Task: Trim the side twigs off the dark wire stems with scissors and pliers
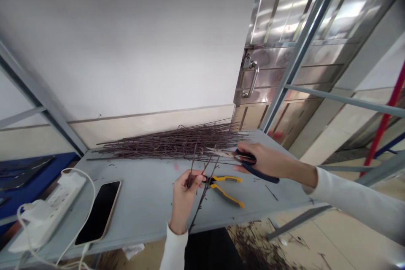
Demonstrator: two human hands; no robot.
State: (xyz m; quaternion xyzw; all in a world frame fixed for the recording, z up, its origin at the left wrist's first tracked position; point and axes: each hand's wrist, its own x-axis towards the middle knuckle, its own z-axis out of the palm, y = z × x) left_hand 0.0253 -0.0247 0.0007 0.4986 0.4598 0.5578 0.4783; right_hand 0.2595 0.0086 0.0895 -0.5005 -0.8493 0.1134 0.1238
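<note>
Left hand (pixel 185 192) pinches twigs (pixel 200 204), right hand (pixel 264 161) wraps round scissors (pixel 249 166) — trimmings (pixel 253 242) litter the floor (pixel 332 232), a thick pile (pixel 171 141) lies behind, apparently uncut.

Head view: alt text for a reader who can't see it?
A person's left hand pinches thin dark twigs, and the right hand holds dark-handled scissors close to them. Beyond the hands, a long twig pile lies across a grey table; yellow-handled pliers lie by the left hand, with a phone and white power strip farther left.
</note>
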